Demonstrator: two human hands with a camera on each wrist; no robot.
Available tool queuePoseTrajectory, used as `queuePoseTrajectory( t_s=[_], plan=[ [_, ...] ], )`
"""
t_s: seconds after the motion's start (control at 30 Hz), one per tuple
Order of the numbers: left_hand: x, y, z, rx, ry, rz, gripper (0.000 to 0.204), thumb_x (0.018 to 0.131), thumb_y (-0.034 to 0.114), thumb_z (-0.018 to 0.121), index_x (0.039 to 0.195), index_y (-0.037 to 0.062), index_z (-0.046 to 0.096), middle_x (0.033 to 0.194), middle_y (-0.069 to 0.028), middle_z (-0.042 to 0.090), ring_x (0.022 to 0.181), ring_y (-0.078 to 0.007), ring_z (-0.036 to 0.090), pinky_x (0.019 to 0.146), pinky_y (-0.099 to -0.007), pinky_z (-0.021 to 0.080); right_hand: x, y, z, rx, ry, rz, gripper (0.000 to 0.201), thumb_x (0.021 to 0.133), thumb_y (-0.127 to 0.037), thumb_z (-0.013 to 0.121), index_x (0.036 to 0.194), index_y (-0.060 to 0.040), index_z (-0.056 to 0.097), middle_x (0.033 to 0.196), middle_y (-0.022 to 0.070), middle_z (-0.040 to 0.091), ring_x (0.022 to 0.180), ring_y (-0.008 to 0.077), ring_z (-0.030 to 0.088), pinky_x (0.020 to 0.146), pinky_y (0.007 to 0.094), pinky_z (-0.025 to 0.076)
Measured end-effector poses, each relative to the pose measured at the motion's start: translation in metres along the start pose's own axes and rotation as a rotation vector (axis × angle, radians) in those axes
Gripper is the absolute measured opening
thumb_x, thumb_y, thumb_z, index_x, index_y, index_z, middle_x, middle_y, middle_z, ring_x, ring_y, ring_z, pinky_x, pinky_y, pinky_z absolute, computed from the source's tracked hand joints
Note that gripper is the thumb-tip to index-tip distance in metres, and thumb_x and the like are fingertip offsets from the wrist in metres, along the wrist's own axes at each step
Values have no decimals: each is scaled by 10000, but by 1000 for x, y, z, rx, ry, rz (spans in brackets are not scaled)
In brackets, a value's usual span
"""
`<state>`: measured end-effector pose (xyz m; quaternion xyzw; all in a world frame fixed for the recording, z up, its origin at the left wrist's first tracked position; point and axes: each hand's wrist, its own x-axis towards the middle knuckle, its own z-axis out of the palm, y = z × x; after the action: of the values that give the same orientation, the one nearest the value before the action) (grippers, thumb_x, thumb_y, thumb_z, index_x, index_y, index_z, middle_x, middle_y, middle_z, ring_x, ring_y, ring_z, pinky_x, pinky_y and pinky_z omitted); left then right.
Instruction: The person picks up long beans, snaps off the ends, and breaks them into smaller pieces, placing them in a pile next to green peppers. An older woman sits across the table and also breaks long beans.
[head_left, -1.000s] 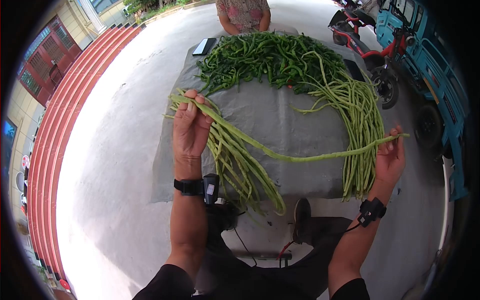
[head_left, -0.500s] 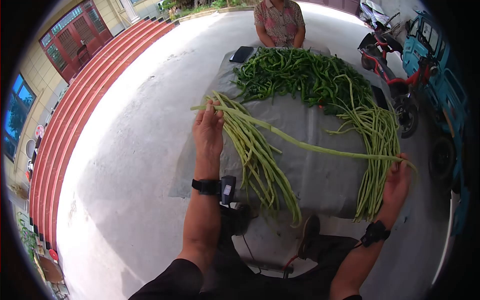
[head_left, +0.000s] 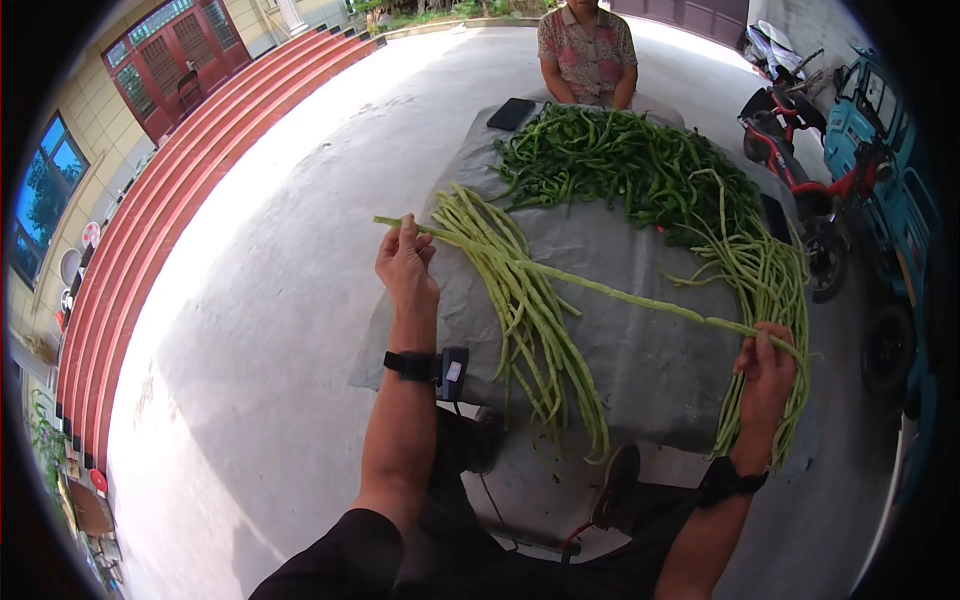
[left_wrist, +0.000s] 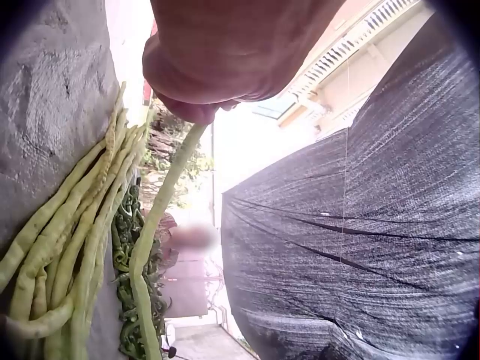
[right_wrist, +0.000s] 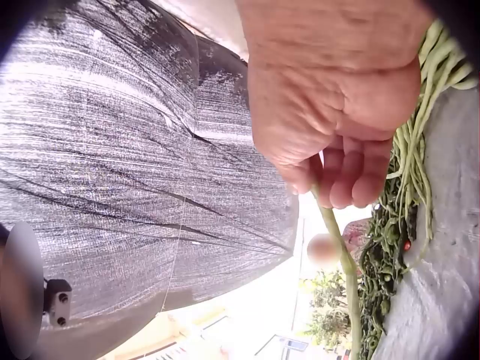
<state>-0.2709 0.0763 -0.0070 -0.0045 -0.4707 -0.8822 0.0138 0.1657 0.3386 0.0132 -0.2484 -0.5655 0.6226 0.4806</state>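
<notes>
One long green bean (head_left: 620, 293) stretches between both hands above the table. My left hand (head_left: 408, 268) pinches it near its left end, and a short tip sticks out past the fingers. My right hand (head_left: 768, 375) pinches the bean towards its other end, in front of the right-hand pile of long beans (head_left: 765, 270). A smaller bundle of long beans (head_left: 520, 300) lies on the left of the table, just right of my left hand. In the left wrist view the bean (left_wrist: 154, 225) runs down from the fingertips; in the right wrist view the bean (right_wrist: 349, 285) leaves the thumb and fingers.
Green peppers (head_left: 620, 160) are heaped along the table's far side. A dark phone (head_left: 511, 114) lies at the far left corner, another phone (head_left: 775, 218) at the right edge. A person (head_left: 588, 55) sits opposite. The grey table cover (head_left: 660, 390) ends near my knees.
My right hand has moved inward, from beyond the right-hand pile to in front of it, still pinching the bean. The left hand keeps its pinch. The head view has shifted.
</notes>
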Motion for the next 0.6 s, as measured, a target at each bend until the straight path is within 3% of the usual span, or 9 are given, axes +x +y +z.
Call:
queuePoseTrajectory(
  t_s=[0.2,0.3,0.4,0.5,0.6],
  plan=[
    [21,-5,-19,35,6,4,261,954,230,807,1102,37,714,863,-14,695,697,-99,665,562,-234,527,-10,-3,12,25,-30,1,177,1046,-211,647,1108,-46,639,799,41,632,627,102,584,571,275,500],
    [35,-8,-25,179,20,-80,426,943,278,815,1245,6,690,999,-24,698,828,-155,655,688,-301,502,-17,-6,17,115,-149,-7,217,1041,-244,651,1087,-34,614,802,47,608,633,121,579,578,293,507],
    [55,-7,-20,246,-53,-91,436,931,276,824,1240,11,670,989,-28,698,839,-167,659,693,-318,500,-27,-14,26,202,-315,-36,242,1025,-252,668,1054,-26,586,816,65,582,638,144,574,583,309,511],
    [73,-1,-1,370,-142,-135,407,924,261,829,1199,12,664,985,-33,701,850,-165,662,692,-318,497,-30,-11,25,336,-473,-43,239,1006,-229,687,1027,-22,570,830,85,565,637,159,573,585,316,512],
    [95,-8,14,376,-161,-155,226,914,186,831,984,58,657,836,-28,704,669,-126,677,509,-252,443,-36,-13,31,413,-551,-47,235,986,-203,704,1035,-18,568,836,98,567,648,165,582,595,318,513]
  ],
)
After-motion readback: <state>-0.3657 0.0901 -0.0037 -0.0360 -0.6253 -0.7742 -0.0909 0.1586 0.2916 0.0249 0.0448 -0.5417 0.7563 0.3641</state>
